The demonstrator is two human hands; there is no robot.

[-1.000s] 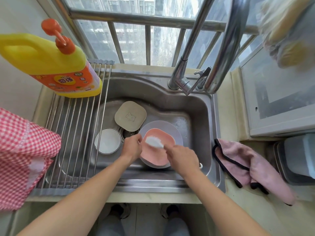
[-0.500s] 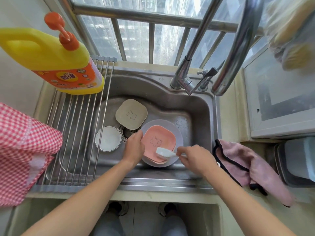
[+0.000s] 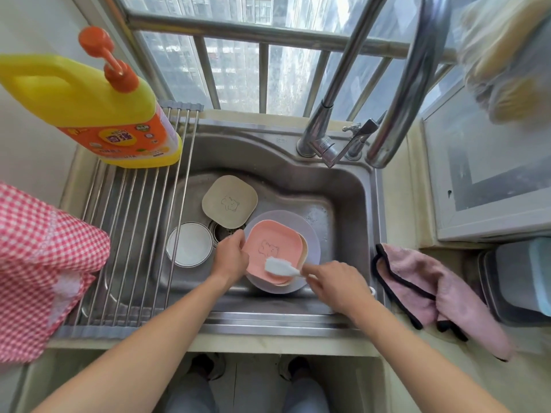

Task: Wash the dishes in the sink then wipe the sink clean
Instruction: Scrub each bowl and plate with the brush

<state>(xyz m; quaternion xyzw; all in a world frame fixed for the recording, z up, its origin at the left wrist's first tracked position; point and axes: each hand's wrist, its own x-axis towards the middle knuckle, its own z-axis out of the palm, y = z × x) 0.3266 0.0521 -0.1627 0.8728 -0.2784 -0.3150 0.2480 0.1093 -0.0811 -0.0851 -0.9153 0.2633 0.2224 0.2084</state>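
Observation:
In the steel sink [image 3: 343, 204], a pink square plate [image 3: 269, 242] lies on a beige plate and a round pale plate [image 3: 311, 234]. My left hand [image 3: 231, 257] grips the pink plate's left edge. My right hand [image 3: 335, 283] holds a white brush [image 3: 278, 266], whose head rests on the pink plate's near part. Behind them sits a beige square plate [image 3: 229, 201] with a bear drawing, and a white round bowl [image 3: 189, 244] stands at the left by the drain [image 3: 223, 231].
A roll-up metal rack [image 3: 134, 234] covers the sink's left part, bearing a yellow detergent bottle [image 3: 89, 105]. A red checked cloth [image 3: 38, 263] hangs at left. A pink rag [image 3: 432, 290] lies on the right counter. The faucet [image 3: 331, 114] rises behind the sink.
My right hand drew back toward the near right, and the brush slid from the plate's upper middle down to its near edge. The pink plate now shows its bear drawing.

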